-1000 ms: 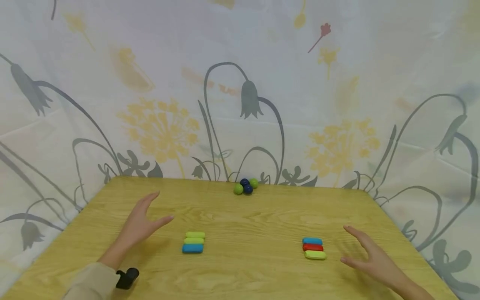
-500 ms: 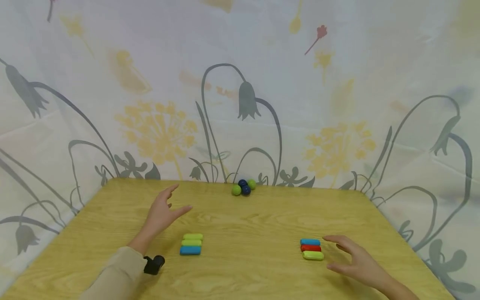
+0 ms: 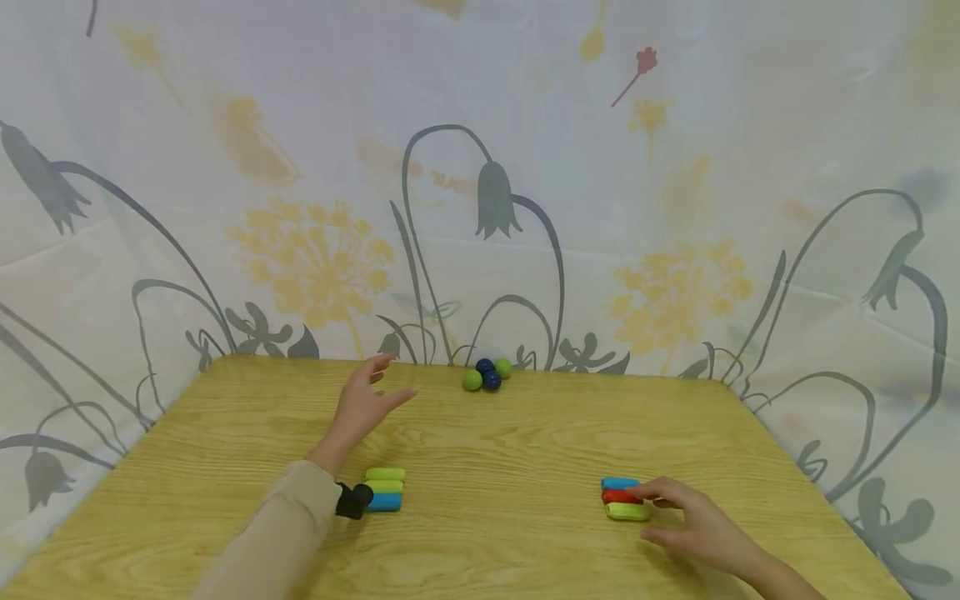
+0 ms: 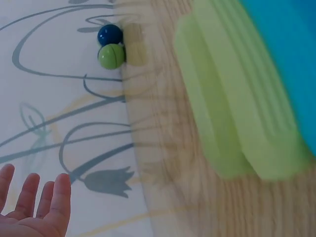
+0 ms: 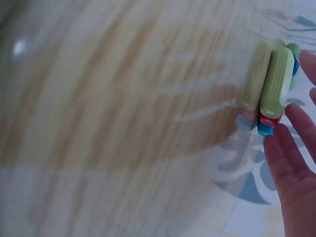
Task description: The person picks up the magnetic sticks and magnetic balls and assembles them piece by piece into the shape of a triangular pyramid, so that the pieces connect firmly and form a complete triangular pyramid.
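Note:
My left hand (image 3: 378,385) hovers open above the table's far middle, fingers spread, a short way left of a cluster of green and dark blue balls (image 3: 489,374). The left wrist view shows its fingertips (image 4: 37,205) with a blue ball (image 4: 109,34) and a green ball (image 4: 112,56) ahead. My right hand (image 3: 667,500) rests low at the front right, its fingertips (image 5: 284,148) at the right end of a row of blue, red and green bars (image 3: 622,497). The fingers are spread beside the bars (image 5: 274,84) and grip nothing.
A second row of two green bars and one blue bar (image 3: 386,487) lies on the wooden table (image 3: 510,467) just beside my left forearm, large in the left wrist view (image 4: 237,113). A flowered cloth (image 3: 480,208) backs and flanks the table.
My left hand moved forward and right, from near the left bars towards the balls. My right hand slid left and came to the end of the right-hand bars.

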A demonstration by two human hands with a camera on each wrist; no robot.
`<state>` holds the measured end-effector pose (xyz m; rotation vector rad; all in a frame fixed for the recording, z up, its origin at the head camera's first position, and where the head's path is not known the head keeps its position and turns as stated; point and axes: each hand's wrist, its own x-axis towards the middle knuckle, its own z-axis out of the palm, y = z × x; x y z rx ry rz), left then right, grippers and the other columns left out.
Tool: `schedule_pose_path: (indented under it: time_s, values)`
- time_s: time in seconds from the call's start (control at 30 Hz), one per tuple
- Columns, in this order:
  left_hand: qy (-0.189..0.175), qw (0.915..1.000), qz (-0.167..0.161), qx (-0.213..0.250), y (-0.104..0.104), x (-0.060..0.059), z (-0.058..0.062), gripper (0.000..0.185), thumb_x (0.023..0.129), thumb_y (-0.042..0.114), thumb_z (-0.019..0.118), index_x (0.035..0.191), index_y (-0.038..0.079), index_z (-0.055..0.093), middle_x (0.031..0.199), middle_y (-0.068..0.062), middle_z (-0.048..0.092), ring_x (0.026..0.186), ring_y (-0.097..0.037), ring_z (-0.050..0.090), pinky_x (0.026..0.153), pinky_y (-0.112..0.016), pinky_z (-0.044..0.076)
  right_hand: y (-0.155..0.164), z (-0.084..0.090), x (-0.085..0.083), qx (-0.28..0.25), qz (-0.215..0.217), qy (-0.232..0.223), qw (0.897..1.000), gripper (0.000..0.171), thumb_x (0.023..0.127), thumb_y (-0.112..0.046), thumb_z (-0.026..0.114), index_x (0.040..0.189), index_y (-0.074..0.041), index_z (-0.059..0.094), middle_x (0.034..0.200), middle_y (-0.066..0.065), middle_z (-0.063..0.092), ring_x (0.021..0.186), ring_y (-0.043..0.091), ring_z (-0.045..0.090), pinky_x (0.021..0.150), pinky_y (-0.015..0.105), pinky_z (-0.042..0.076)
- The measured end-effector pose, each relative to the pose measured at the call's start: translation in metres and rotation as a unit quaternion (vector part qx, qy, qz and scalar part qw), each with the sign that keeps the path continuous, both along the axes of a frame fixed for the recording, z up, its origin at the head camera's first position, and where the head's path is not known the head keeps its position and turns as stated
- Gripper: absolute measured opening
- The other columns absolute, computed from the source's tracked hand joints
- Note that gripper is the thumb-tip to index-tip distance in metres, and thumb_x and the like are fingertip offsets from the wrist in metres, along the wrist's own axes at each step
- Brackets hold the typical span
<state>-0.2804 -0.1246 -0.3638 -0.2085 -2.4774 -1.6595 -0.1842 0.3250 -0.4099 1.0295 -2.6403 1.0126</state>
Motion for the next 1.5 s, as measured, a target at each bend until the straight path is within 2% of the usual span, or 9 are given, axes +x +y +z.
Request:
schedule_pose_path:
  time_s: [0.27,0.53,0.7,0.8,1.03,1.23,1.37,1.5]
  values:
    - [-0.018,0.9998,0.0,0.01,0.028,-0.019,-0.001,0.054,0.084,0.018,0.071,0.131,0.006,0.049,0.136,-0.016,0.043,0.125,-0.034,0.036,0.095,-0.048,0.039,-0.005,-0.002,-0.006,0.007,-0.008,-0.011,1.0,0.029,0.08,-0.01,0.074,0.106,-0.004,0.063,0.096,0.006,0.059,0.088,0.012,0.057,0.068,0.028,0.052]
    - [-0.034,0.9988,-0.009,0.033,0.052,-0.037,-0.006,0.045,0.084,0.019,0.071,0.124,0.006,0.056,0.13,-0.014,0.049,0.122,-0.032,0.041,0.093,-0.046,0.041,-0.009,-0.002,-0.012,0.017,-0.005,-0.008,1.0,0.029,0.079,-0.009,0.074,0.105,-0.002,0.064,0.092,0.002,0.056,0.083,0.013,0.056,0.067,0.027,0.052]
    - [-0.047,0.9979,-0.022,0.038,0.065,-0.051,-0.011,0.042,0.085,0.015,0.069,0.123,0.003,0.056,0.128,-0.017,0.05,0.12,-0.035,0.042,0.093,-0.045,0.041,-0.01,-0.001,-0.015,0.013,-0.002,-0.037,0.999,0.023,0.081,-0.01,0.072,0.101,-0.003,0.065,0.09,0.002,0.054,0.078,0.013,0.054,0.064,0.026,0.049]
    - [-0.056,0.9977,-0.028,0.025,0.074,-0.062,-0.015,0.042,0.085,0.013,0.068,0.124,0.002,0.056,0.128,-0.017,0.05,0.119,-0.035,0.042,0.093,-0.045,0.041,-0.01,0.0,-0.017,0.012,-0.001,-0.054,0.998,0.016,0.082,-0.01,0.071,0.097,-0.005,0.067,0.091,0.001,0.053,0.075,0.012,0.051,0.062,0.025,0.047]
    - [-0.072,0.9962,-0.044,-0.021,0.091,-0.084,-0.025,0.041,0.085,0.01,0.068,0.123,0.0,0.057,0.128,-0.016,0.052,0.118,-0.034,0.043,0.092,-0.043,0.042,-0.009,0.003,-0.017,0.02,-0.017,-0.057,0.998,0.01,0.081,-0.008,0.072,0.091,-0.007,0.069,0.085,-0.003,0.047,0.07,0.009,0.048,0.059,0.023,0.046]
    - [-0.081,0.9947,-0.041,-0.048,0.093,-0.09,-0.029,0.035,0.087,0.004,0.064,0.122,0.001,0.06,0.13,-0.016,0.051,0.121,-0.034,0.041,0.094,-0.043,0.041,-0.017,0.002,-0.022,0.023,0.001,-0.068,0.997,0.011,0.081,-0.009,0.072,0.091,-0.005,0.07,0.081,-0.006,0.05,0.065,0.003,0.045,0.054,0.022,0.043]
    - [-0.085,0.993,-0.046,-0.067,0.095,-0.093,-0.032,0.034,0.088,0.004,0.063,0.122,0.003,0.061,0.132,-0.018,0.048,0.123,-0.035,0.04,0.095,-0.044,0.039,-0.017,0.001,-0.022,0.032,0.013,-0.044,0.998,0.011,0.079,-0.004,0.073,0.089,-0.006,0.07,0.079,-0.008,0.051,0.066,0.0,0.046,0.054,0.022,0.045]
    - [-0.084,0.9919,-0.056,-0.077,0.097,-0.095,-0.036,0.034,0.087,0.003,0.063,0.121,0.002,0.061,0.132,-0.018,0.048,0.122,-0.036,0.041,0.097,-0.044,0.038,-0.016,0.002,-0.021,0.035,0.012,-0.067,0.997,0.011,0.078,-0.004,0.073,0.088,-0.007,0.07,0.081,-0.007,0.057,0.067,0.0,0.049,0.054,0.023,0.046]
